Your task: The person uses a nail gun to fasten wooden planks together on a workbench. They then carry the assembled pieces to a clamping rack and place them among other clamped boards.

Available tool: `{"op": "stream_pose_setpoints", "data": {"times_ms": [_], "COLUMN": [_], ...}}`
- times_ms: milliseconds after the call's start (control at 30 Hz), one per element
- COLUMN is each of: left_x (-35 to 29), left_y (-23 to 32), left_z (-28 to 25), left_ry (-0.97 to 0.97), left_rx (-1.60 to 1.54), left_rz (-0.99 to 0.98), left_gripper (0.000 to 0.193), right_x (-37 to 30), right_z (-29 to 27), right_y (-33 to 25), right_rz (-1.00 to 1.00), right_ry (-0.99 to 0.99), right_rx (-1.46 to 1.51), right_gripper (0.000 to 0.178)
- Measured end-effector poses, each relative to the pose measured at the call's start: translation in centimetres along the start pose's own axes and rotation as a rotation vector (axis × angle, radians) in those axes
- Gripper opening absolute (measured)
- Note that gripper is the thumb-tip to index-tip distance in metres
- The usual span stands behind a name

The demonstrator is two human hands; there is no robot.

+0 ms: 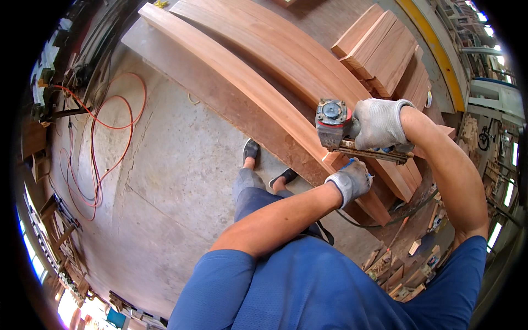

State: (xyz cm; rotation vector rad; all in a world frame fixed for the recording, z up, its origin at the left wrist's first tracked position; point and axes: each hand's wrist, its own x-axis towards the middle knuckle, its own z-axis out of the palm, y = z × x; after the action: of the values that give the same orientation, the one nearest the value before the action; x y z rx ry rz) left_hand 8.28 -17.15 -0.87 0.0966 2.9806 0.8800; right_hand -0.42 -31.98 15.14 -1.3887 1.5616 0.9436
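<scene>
1. My right hand [382,124] wrapped its fingers round the nail gun [332,121] over the wooden beam [220,65], near the worktop [264,126]'s right end.
2. My left hand [353,180] curled nearby, pinch hidden!
3. A gun slip could've nailed it.

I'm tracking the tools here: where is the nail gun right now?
In the head view, the nail gun is right of centre, gripped by the right hand, just above the left hand.

The wood beam [242,77] looks smooth and matt, the nail gun [331,126] scuffed metal, the gloves [379,122] knitted cloth.
</scene>
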Motion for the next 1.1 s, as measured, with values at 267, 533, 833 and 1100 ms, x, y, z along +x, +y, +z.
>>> {"op": "stream_pose_setpoints", "data": {"times_ms": [267,533,833,1100], "left_x": [0.2,-1.9,-2.4,-1.9], "left_y": [0.0,-1.3,-3.5,-2.2], "left_z": [0.3,-1.1,-3.6,-4.1], "left_ry": [-0.016,0.055,-0.117,-0.215], "left_rx": [-0.002,0.092,0.251,0.353], "left_rz": [0.008,0.030,0.017,-0.001], "left_gripper": [0.018,0.029,0.032,0.035], "right_x": [-4.4,-17.0,-22.1,-14.1], "right_z": [1.8,12.7,38.9,60.3], "right_y": [2.8,6.6,11.0,13.7], "right_rz": [-0.095,-0.009,0.494,1.071], "right_ry": [0.250,0.614,0.820,0.791], "right_rx": [0.168,0.818,1.562,1.386], "right_gripper": [0.040,0.029,0.039,0.045]}}
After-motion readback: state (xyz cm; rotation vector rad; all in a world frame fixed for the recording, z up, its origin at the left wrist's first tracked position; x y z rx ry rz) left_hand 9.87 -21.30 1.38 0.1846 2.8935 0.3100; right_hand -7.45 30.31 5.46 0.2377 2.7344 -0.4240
